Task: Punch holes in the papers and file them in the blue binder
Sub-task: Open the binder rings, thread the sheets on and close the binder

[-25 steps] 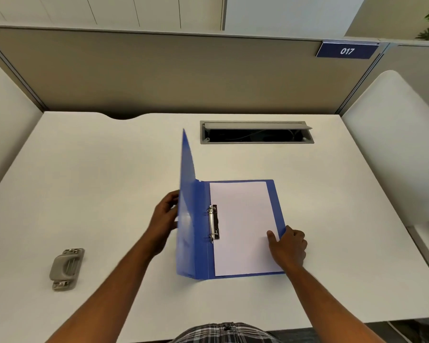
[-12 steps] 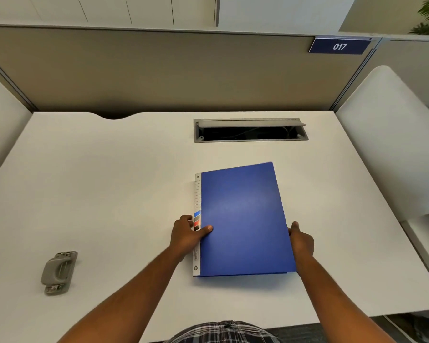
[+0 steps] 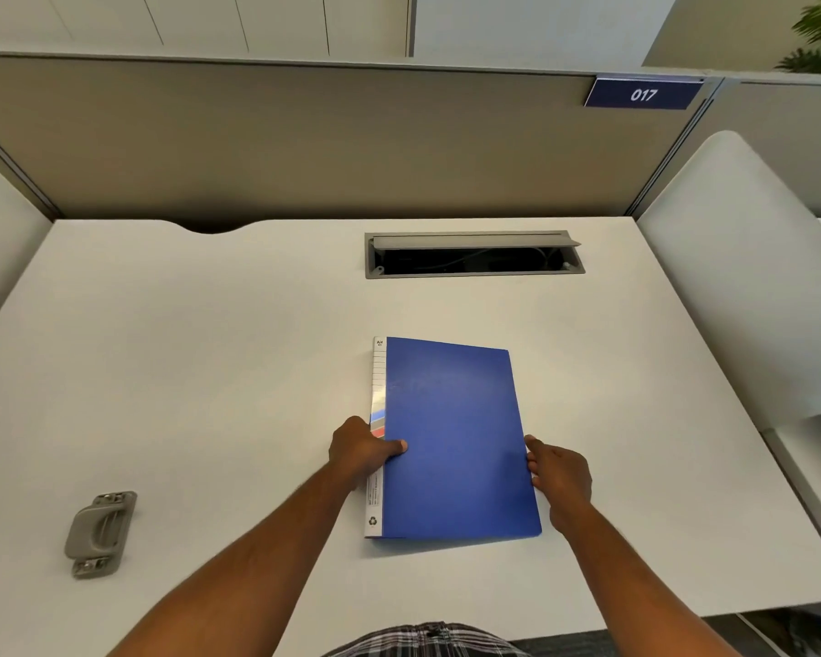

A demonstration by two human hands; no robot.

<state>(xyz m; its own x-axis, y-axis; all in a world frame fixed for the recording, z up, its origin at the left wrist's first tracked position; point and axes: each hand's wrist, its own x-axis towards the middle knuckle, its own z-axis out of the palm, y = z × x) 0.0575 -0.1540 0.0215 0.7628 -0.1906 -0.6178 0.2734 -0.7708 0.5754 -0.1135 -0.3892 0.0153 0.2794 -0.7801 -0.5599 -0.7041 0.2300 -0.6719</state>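
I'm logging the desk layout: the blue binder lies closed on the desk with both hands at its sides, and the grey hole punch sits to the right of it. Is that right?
Not quite. The head view shows the grey hole punch to the left of the blue binder, near the desk's front left. The rest holds: the binder lies closed, with the left hand at its spine and the right hand at its open edge.

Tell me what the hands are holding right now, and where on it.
The left hand grips the closed blue binder at its spine edge, thumb on the cover. The right hand touches its opposite long edge; whether it grips cannot be told.
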